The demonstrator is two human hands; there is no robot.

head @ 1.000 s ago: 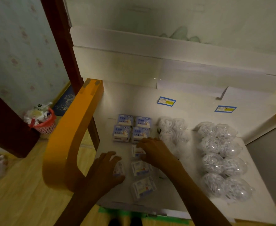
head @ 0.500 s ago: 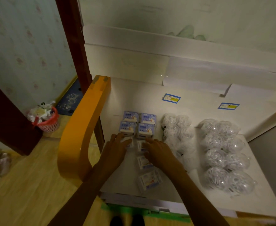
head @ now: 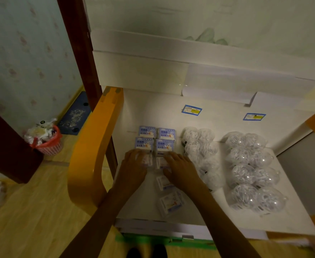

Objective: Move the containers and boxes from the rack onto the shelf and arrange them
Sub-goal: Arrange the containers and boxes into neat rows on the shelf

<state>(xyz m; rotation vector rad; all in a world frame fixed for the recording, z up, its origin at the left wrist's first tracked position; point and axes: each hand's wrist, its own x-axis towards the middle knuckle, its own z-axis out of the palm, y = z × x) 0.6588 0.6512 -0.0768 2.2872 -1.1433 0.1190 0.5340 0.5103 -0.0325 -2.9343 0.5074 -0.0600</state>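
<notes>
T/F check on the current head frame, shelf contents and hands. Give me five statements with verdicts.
1. Four blue boxes stand in a two-by-two block at the back of the shelf. True.
2. The left hand is lifted clear of the shelf. False: it rests on a small box.
3. The right hand rests on a small box. True.
4. The clear bags lie left of the blue boxes. False: right.
5. The red basket sits on the shelf. False: on the floor.
</notes>
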